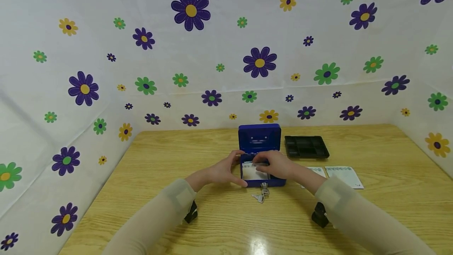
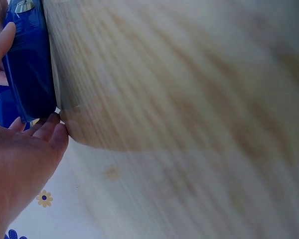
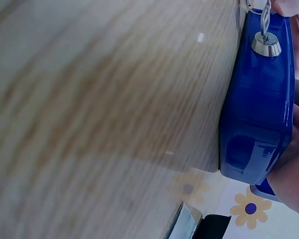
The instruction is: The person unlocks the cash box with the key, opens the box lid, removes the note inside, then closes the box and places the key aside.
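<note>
A blue metal cash box stands on the table with its lid raised. My left hand grips its left side, thumb at the front corner and fingers toward the back; in the left wrist view the fingertips touch the box's corner. Reaching in from the right, my right hand holds the top edge of white printed paper between thumb and fingers. The paper lies inside the box. A key sits in the front lock, and a second key hangs from it.
A black compartment tray lies behind and to the right of the box. Two white printed paper pads lie on the table at the right, one partly hidden by my right forearm. A flower-patterned cloth encloses the table's back and sides.
</note>
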